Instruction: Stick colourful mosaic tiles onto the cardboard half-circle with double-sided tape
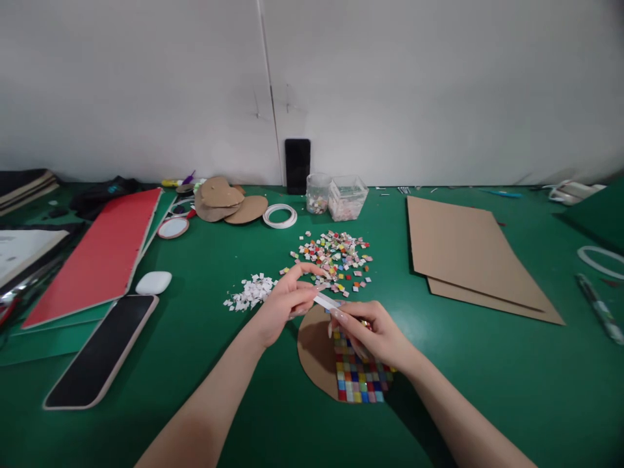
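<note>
The round card (316, 354) lies on the green bench (263, 416), under the right hand (375, 331). Little square tiles (358, 378) in lots of colors sit in rows on its right side, and its left side is plain brown. The left hand (287, 300) is nearly closed, with the thumb and fingers pinching one end of a thin white strip (326, 301). The right hand is curled and nearly closed too, pinching the strip's other end. The strip is up over the top edge of the card.

Well to the left of the left hand is a big phone (102, 351), lying flat. A small white case (154, 282) is just past it, beside a red board (100, 253). White bits (250, 292) are in a heap just left of the left hand. Past both hands is a messy heap of loose tiles (336, 250). Brown sheets (468, 244) lie far to the right of the right hand.

Farther off are a white ring (279, 216), a clear cup (318, 195) and a clear box (348, 198). A black phone (297, 166) stands up against the wall (390, 91).
</note>
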Demonstrator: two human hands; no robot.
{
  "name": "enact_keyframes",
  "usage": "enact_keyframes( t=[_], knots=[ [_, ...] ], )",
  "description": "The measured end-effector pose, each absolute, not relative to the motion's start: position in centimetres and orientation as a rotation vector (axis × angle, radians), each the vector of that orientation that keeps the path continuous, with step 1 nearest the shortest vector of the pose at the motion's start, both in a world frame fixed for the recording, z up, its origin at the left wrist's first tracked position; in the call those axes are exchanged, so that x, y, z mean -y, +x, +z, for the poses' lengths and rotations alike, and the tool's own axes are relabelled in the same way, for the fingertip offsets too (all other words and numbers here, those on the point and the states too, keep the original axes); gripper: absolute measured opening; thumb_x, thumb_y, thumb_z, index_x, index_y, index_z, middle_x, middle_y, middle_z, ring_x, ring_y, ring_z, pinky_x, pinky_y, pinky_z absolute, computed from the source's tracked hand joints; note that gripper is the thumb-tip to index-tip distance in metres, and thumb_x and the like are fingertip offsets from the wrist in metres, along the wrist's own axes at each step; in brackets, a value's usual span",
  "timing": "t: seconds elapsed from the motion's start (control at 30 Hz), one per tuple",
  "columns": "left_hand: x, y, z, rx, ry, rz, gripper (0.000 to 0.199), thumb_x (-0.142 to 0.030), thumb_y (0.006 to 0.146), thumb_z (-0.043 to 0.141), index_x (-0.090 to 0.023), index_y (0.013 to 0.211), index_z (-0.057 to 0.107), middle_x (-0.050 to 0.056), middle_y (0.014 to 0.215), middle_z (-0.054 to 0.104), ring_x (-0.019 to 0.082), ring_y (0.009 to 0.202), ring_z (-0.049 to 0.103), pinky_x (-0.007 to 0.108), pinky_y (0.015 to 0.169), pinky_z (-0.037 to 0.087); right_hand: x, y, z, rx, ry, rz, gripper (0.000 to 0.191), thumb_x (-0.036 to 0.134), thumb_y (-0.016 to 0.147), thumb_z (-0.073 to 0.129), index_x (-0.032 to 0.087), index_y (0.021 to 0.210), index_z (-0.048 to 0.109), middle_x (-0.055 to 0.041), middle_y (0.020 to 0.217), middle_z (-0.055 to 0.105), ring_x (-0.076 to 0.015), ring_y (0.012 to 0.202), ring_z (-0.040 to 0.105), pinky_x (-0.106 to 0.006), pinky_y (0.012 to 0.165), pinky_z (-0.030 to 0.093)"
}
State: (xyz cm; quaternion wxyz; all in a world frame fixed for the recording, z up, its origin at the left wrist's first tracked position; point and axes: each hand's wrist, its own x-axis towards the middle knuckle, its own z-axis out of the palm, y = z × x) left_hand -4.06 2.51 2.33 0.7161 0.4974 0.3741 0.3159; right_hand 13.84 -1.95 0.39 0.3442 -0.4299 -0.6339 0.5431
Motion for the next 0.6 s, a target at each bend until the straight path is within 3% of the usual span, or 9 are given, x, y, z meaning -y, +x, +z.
enact_keyframes(
  t=[0.23, 0.47, 0.6],
  knots=[
    [-2.0, -2.6, 1.7, -0.866, 0.962, 1.0, 0.021, -0.017, 0.076, 0.055, -0.021, 0.093, 0.044, -0.013, 0.044, 0.027, 0.004, 0.039, 0.018, 0.017, 0.043, 0.017, 2.4, 13.0, 0.4, 1.694, -1.09, 1.338, 0.038, 0.037, 0.092, 0.039, 0.013, 0.073, 0.062, 0.0062, 0.04, 0.041, -0.0055, 0.033, 0.038, -0.018, 0.041, 0.034],
    [-2.8, -2.1, 0.8, -0.929, 0.8, 1.173, 0.02, -0.019, 0.073, 0.06, -0.019, 0.089, 0.047, -0.012, 0.043, 0.033, 0.004, 0.039, 0.028, 0.016, 0.042, 0.021, 3.0, 12.6, 0.7, 1.874, -1.039, 1.034, 0.035, 0.029, 0.092, 0.039, 0.014, 0.071, 0.063, -0.0001, 0.051, 0.052, -0.011, 0.048, 0.048, -0.023, 0.052, 0.035],
    [-5.1, -4.6, 1.0, -0.969, 0.638, 1.515, 0.015, -0.018, 0.073, 0.06, -0.018, 0.08, 0.046, -0.012, 0.042, 0.028, 0.004, 0.037, 0.02, 0.018, 0.04, 0.019, 3.7, 12.7, 0.8, 1.846, -0.886, 1.08, 0.03, 0.028, 0.09, 0.043, 0.017, 0.071, 0.063, -0.0016, 0.058, 0.057, -0.012, 0.054, 0.051, -0.024, 0.055, 0.037]
  ],
)
